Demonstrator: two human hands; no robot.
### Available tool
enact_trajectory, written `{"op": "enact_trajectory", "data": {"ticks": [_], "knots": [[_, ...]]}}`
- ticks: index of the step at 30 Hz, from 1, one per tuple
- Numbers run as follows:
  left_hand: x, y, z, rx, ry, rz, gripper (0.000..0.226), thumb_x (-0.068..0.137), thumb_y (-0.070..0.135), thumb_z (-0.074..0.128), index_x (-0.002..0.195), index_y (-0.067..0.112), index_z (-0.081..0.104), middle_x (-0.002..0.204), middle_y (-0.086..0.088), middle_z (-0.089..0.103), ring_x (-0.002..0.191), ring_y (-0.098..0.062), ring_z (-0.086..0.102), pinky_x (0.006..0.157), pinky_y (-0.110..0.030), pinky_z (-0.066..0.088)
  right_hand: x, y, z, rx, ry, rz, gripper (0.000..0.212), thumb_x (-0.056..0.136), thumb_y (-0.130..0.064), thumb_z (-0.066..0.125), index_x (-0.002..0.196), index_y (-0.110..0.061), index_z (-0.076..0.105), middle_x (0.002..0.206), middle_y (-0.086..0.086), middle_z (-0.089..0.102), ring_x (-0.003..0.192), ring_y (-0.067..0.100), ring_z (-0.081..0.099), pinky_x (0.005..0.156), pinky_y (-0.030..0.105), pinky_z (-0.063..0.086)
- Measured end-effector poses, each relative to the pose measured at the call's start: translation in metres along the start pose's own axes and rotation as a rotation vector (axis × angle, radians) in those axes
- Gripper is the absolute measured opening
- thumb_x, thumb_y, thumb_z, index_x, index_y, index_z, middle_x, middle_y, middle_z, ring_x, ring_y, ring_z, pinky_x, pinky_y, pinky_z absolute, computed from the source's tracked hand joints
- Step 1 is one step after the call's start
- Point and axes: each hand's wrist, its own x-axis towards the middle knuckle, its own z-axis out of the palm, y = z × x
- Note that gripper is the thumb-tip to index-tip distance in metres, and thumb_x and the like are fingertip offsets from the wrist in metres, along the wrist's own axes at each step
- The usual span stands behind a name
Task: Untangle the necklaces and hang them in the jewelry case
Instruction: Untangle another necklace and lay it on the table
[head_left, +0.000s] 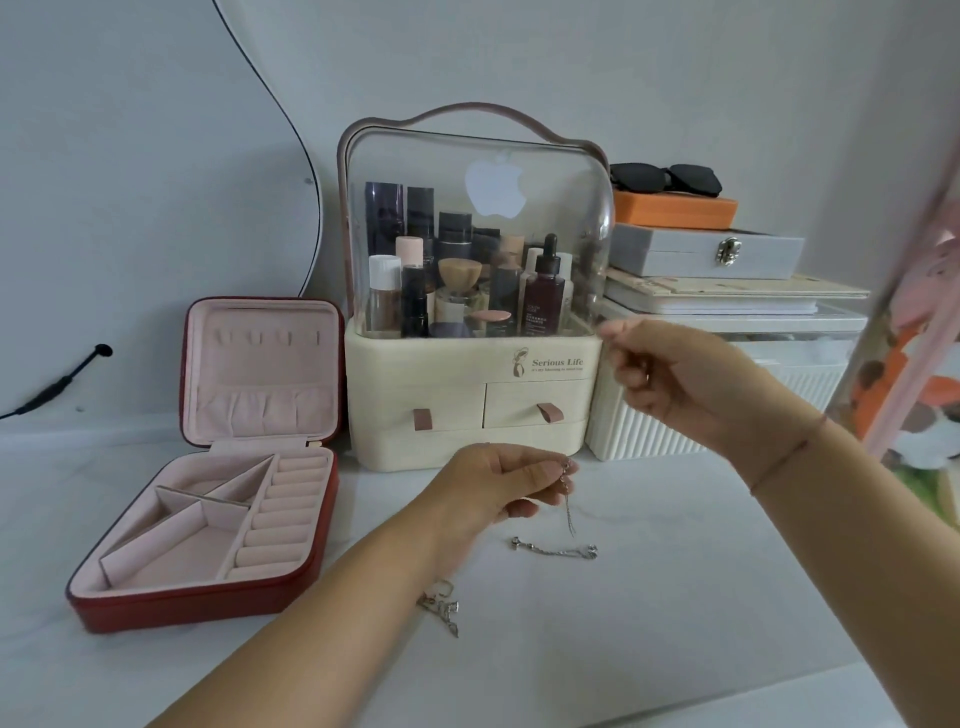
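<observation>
One necklace (568, 491) hangs pinched in the left hand (498, 480), just above the desk (675, 623). The right hand (675, 374) is raised and blurred, so I cannot tell its grip. Best to draw the necklace out gently, clear of the loose chain (553, 549) beneath, before reaching for the open red jewelry case (182, 608).

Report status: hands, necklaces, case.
Left grip pinches silver necklace, chain dangling. Right grip raised, blurred, hold unclear. Second necklace, third necklace on table. Red jewelry case open, hooks bare.
</observation>
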Motion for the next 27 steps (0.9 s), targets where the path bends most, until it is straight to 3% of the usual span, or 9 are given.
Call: {"op": "enact_trajectory", "data": {"ticks": [4,7,10,13,18,22,27], "knots": [[0.002,0.001,-0.002,-0.118,0.065,-0.021,0.016,0.068,0.024,0.073,0.082,0.016,0.074,0.081,-0.003,0.073,0.072,-0.011,0.066,0.069,-0.022,0.045,-0.017,0.035,-0.001,-0.364,-0.038,0.072,0.011,0.092,-0.010,0.060,0.094,-0.008,0.071,0.064,0.000,0.049,0.056,0.008,0.039,0.050,0.015,0.037],[0.003,0.001,-0.003,-0.142,0.077,-0.030,0.018,0.064,0.025,0.073,0.079,0.015,0.073,0.077,-0.003,0.072,0.070,-0.009,0.065,0.066,-0.021,0.045,-0.028,0.055,0.007,-0.473,-0.070,0.101,0.009,0.087,-0.018,0.068,0.087,-0.012,0.075,0.059,-0.009,0.051,0.059,0.007,0.040,0.061,0.019,0.039],[0.003,0.001,-0.005,-0.118,0.083,-0.027,0.020,0.066,0.027,0.072,0.081,0.014,0.070,0.073,0.001,0.069,0.069,-0.007,0.061,0.064,-0.019,0.044,-0.036,0.066,0.014,-0.457,-0.081,0.107,0.012,0.086,-0.023,0.071,0.086,-0.011,0.075,0.051,-0.016,0.046,0.056,0.007,0.036,0.062,0.020,0.035],[0.004,0.000,-0.005,-0.052,0.088,-0.022,0.022,0.067,0.030,0.073,0.082,0.015,0.071,0.068,0.004,0.064,0.064,-0.006,0.056,0.064,-0.020,0.042,-0.038,0.071,0.019,-0.397,-0.064,0.074,0.011,0.085,-0.021,0.071,0.088,-0.012,0.076,0.057,-0.016,0.056,0.054,0.000,0.041,0.062,0.018,0.035],[0.004,-0.003,-0.005,0.078,0.150,0.009,0.007,0.085,0.019,0.068,0.087,0.014,0.072,0.067,0.007,0.063,0.062,-0.002,0.054,0.062,-0.015,0.043,-0.034,0.075,0.026,-0.352,0.005,0.017,0.009,0.082,-0.024,0.073,0.084,-0.017,0.078,0.071,-0.003,0.062,0.063,0.009,0.041,0.063,0.023,0.033],[0.005,-0.003,-0.006,0.167,0.211,0.038,0.008,0.089,0.016,0.065,0.085,0.016,0.072,0.064,0.010,0.064,0.057,0.003,0.053,0.058,-0.010,0.042,-0.030,0.082,0.029,-0.297,0.073,-0.022,0.007,0.083,-0.016,0.073,0.083,-0.010,0.077,0.058,-0.011,0.059,0.052,-0.002,0.046,0.055,0.014,0.036],[0.007,-0.003,-0.007,0.160,0.246,0.001,0.009,0.089,0.016,0.064,0.083,0.015,0.071,0.061,0.010,0.063,0.056,0.002,0.054,0.057,-0.011,0.042,-0.029,0.092,0.036,-0.204,0.074,-0.026,0.010,0.086,-0.009,0.067,0.077,-0.007,0.070,0.058,-0.006,0.053,0.054,0.006,0.038,0.060,0.023,0.032]]}}
